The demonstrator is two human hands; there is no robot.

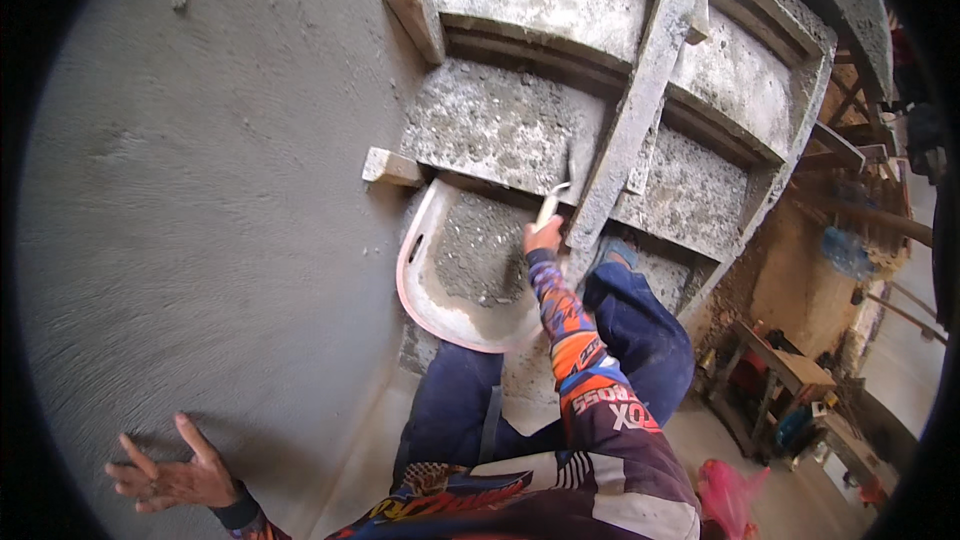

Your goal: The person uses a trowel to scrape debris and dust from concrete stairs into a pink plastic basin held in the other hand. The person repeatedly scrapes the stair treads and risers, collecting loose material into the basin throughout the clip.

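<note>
My right hand (pixel 543 234) grips the pale handle of a trowel (pixel 552 207). The trowel's blade is blurred and lies over a rough concrete step (pixel 495 124). Below that step rests a pale tub with a rounded end (pixel 427 307), wet grey mortar (pixel 484 251) inside it. The tub sits in front of my legs, beside the wall. At the lower left, my left hand (pixel 176 476) has its fingers spread at the grey plastered wall (pixel 202 225) and holds nothing. Whether its palm touches the wall I cannot tell.
A long wooden board (pixel 637 97) slants across the steps, with wood blocks (pixel 394 167) against the wall. Formwork edges the stair on the right. Lower down stand a wooden bench (pixel 795 367) and a pink plastic bag (pixel 729 495). One foot (pixel 616 251) is on a step.
</note>
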